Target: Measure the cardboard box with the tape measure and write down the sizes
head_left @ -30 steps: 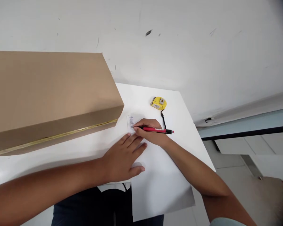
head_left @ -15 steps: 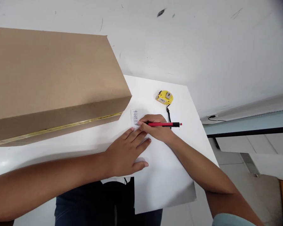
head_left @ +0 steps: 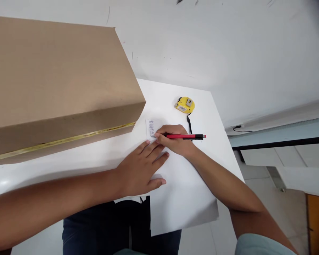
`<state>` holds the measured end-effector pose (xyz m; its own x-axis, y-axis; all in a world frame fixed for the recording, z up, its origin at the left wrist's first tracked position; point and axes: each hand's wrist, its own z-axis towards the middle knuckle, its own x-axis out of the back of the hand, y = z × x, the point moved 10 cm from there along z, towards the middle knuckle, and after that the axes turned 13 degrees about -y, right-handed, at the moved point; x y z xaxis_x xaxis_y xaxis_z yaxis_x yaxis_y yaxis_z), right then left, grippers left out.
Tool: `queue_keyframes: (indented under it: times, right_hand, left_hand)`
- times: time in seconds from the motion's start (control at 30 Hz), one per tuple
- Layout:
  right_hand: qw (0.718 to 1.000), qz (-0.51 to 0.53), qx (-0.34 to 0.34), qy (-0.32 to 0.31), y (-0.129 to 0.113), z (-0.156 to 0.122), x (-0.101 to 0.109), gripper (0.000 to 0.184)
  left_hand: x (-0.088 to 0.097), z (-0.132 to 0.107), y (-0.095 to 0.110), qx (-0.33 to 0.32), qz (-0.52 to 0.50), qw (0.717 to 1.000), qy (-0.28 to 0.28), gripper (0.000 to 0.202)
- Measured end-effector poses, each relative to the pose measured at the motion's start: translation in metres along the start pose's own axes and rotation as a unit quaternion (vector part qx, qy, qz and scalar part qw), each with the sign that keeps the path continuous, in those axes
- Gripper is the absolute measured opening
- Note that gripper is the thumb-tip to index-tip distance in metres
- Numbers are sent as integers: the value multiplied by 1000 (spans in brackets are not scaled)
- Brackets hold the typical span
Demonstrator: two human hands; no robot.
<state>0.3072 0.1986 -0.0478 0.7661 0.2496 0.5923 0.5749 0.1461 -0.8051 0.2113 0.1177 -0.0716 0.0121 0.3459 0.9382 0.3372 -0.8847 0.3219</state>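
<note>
Pen work is going on at the small note (head_left: 150, 127): my right hand (head_left: 175, 143) is gripping the red pen (head_left: 184, 136), its tip on the lower lines. My left hand (head_left: 142, 170) is lying open and flat on the white sheet (head_left: 183, 202), fingertips by the note's edge, probably to stop it sliding. The tape measure (head_left: 185, 105) is sitting behind, the cardboard box (head_left: 55, 88) just beside.

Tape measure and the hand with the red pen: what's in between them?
In the head view, a black strap trails from the tape measure across the white table toward the right hand, which grips the red pen.
</note>
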Motion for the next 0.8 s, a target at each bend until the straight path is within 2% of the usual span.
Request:
queue_keyframes:
  times: [0.27, 0.47, 0.7, 0.8]
  right_hand:
    - [1000, 3, -3, 0, 1, 0, 2, 13]
    - [999, -18, 7, 48, 1, -6, 9, 13]
    - [999, -29, -6, 39, 3, -6, 7, 14]
    - [1000, -13, -11, 18, 3, -4, 5, 14]
  left_hand:
    - [1, -1, 0, -2, 6, 1000, 10, 73]
    - [0, 0, 1, -3, 4, 1000, 1, 72]
    - [2, -1, 2, 1, 5, 1000, 0, 72]
    - [2, -1, 2, 3, 7, 1000, -2, 72]
